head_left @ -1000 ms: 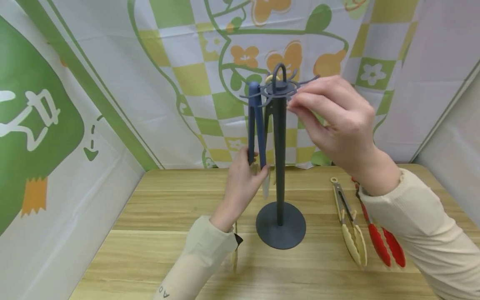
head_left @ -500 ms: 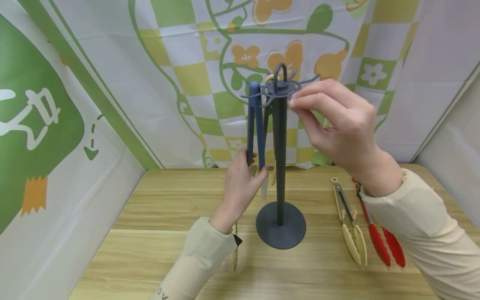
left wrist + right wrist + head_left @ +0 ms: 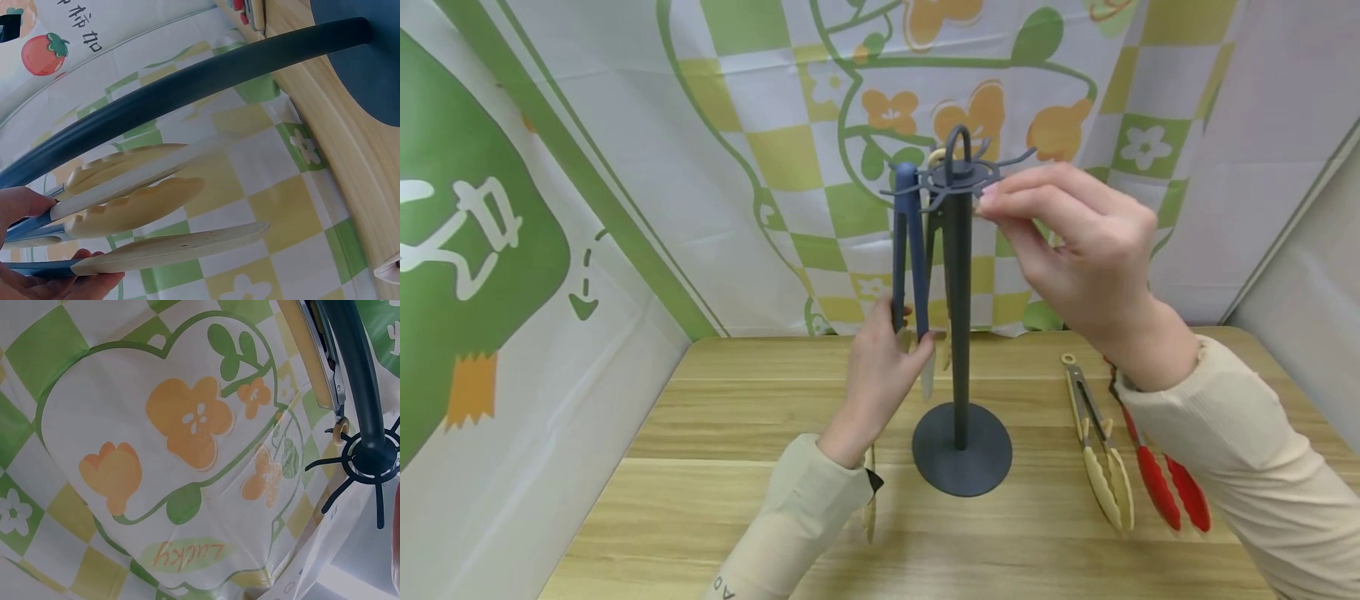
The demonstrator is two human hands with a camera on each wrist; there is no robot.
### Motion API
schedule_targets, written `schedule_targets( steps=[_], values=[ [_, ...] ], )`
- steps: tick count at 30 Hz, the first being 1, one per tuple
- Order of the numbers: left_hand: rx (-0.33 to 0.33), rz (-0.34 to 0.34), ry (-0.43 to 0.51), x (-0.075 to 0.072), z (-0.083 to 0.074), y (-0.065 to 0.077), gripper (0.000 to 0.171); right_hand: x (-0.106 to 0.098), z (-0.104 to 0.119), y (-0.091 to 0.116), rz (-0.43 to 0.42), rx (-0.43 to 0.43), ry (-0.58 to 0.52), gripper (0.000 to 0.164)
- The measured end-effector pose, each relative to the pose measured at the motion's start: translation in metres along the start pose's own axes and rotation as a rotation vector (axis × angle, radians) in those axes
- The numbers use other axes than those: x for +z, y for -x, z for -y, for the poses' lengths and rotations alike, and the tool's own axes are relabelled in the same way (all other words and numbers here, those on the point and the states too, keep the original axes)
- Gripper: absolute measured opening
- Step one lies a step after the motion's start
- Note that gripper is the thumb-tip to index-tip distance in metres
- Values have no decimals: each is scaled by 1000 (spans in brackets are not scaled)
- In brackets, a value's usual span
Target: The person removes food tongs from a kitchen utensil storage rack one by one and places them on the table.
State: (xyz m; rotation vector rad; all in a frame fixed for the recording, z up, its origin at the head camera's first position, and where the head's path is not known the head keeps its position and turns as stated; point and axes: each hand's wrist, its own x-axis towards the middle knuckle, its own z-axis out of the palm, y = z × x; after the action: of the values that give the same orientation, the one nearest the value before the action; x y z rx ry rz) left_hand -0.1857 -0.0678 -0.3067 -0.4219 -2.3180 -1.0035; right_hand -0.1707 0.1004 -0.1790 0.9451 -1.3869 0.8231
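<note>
A dark grey stand (image 3: 961, 333) with a ring of hooks rises from the wooden table. Blue tongs (image 3: 917, 258) hang upright at its left side, by the hooks; how their top meets a hook is unclear. My left hand (image 3: 880, 354) grips their two arms low down, thumb on one side and fingers on the other. Their pale tips (image 3: 181, 250) stand apart in the left wrist view. Behind them hang cream tongs (image 3: 137, 215), with a ring (image 3: 340, 431) at the hooks. My right hand (image 3: 1082, 242) pinches the hook ring's right side; its fingertips partly hide the hook.
Cream tongs (image 3: 1108, 483) and red tongs (image 3: 1159, 492) lie on the table (image 3: 722, 500) at the right, beneath the right forearm. A narrow, partly hidden object (image 3: 870, 521) lies by the left sleeve. A patterned cloth (image 3: 790, 158) hangs behind the stand.
The blue tongs have shifted very slightly left, and a hook tip now shows behind their top. Both hands keep their holds almost unmoved.
</note>
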Motion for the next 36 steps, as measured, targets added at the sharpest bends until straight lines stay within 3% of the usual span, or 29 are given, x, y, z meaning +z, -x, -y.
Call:
schedule_targets(
  steps=[11, 18, 26, 31, 36],
  values=[
    [12, -31, -2, 1, 0, 1, 40, 1, -3, 2, -35, 30, -27, 6],
    [22, -64, -45, -1, -1, 5, 43, 0, -6, 3, -56, 41, -43, 8],
    [-9, -93, -124, -4, -5, 9, 38, -3, -8, 3, -56, 58, -48, 9],
    [-7, -119, -164, -5, -8, 12, 34, -5, -10, 1, -33, 30, -65, 6],
    [17, -129, -178, -7, -10, 15, 35, -7, -10, 0, -2, -28, -43, 12]
  ],
)
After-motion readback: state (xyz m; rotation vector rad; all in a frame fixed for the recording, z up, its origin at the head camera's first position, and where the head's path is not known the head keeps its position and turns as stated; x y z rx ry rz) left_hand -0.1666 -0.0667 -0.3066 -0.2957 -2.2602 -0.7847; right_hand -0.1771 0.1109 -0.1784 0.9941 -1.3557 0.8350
